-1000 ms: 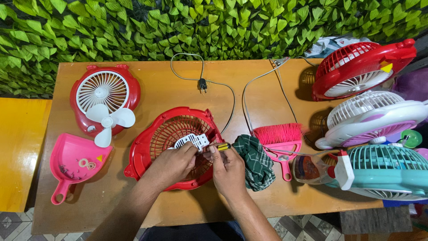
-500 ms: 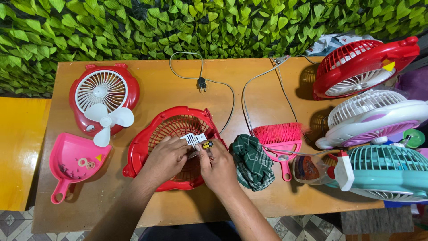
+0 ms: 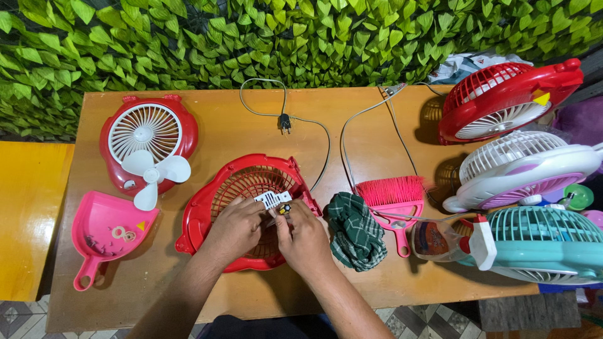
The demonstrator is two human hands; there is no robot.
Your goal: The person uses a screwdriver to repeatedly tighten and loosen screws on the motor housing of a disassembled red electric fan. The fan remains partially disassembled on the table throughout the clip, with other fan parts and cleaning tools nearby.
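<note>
Holding small white motor part [image 3: 272, 199] over red fan shell [image 3: 245, 210] on desk [image 3: 352, 135] | head view: left hand [image 3: 233, 231] and right hand [image 3: 304, 237] fingers pinch it together | hands closer together than a second ago, tool no longer showing | green cloth [image 3: 355, 229] beside.

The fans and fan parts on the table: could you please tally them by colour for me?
Red: 3 – front grille with white blades, shell under the hands, whole fan at the far right
White and pink: 1 – whole fan
Teal: 1 – whole fan
Total: 5
</note>
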